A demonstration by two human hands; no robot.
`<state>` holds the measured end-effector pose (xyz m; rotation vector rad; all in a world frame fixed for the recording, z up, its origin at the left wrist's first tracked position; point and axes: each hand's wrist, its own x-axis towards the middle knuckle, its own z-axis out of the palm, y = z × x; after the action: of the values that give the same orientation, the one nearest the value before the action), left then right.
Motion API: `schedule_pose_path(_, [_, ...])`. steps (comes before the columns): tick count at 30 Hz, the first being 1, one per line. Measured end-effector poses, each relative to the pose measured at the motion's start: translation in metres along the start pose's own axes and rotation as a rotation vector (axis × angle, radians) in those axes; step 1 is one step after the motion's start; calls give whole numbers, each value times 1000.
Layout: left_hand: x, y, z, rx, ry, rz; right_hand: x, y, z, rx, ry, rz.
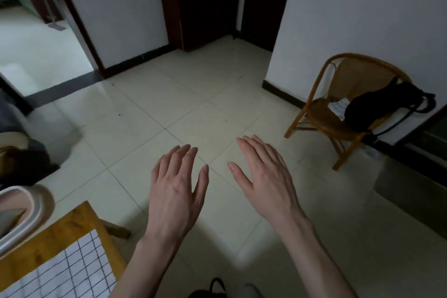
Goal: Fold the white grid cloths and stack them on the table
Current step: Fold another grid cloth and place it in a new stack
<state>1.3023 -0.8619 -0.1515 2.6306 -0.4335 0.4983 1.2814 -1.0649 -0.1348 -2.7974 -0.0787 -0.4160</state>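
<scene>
A person's left hand (176, 191) and right hand (266, 176) hover side by side over the pale tiled floor (193, 104), palms down, fingers straight, holding nothing. A white black-gridded cloth (70, 271) lies flat on the yellow wooden table (60, 222) at lower left, apart from both hands.

The white grid cloth (72, 271) is cut by the lower left edge; its full extent and fold state cannot be told. The bench (60, 227) shows one corner only. On the far right chair (338, 109), a second grid-patterned cloth (338, 107) is mostly hidden behind a black bag (382, 106). A dark item (210, 290) at the bottom edge is unidentifiable.
</scene>
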Motion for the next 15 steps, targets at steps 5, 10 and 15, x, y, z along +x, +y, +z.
schedule_pose_path(5, [29,-30,-3,47,49,-134,63,-22,17,56,-36,-141])
schedule_pose_path(10, [44,-68,-10,122,109,-282,121,-51,47,118,-101,-293])
schedule_pose_path(15, [53,-107,-18,219,172,-468,178,-84,82,198,-179,-450])
